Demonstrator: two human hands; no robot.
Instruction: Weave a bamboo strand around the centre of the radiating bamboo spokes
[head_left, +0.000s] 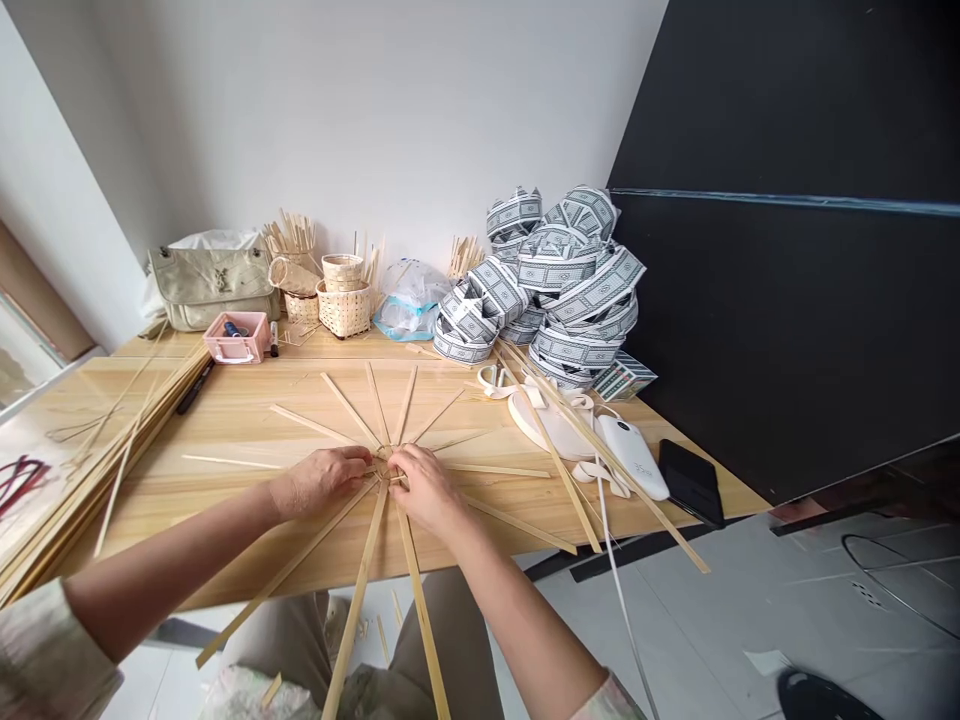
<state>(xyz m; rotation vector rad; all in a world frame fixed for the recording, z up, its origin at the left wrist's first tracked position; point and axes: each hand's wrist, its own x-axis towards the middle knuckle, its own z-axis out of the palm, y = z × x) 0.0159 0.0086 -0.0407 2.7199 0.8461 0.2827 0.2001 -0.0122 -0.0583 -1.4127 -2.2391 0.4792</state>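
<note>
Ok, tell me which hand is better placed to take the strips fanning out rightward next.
Probably the right hand: it sits on the right of the hub, close to the inner ends of those strips, while the left hand is at the hub's left.

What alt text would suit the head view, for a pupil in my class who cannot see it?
A person's left hand and right hand work at the centre of flat pale strips that spread like a star across a wooden table. Behind stand woven baskets, a pink box, a beige bag and a pile of black-and-white patterned bands.
</note>
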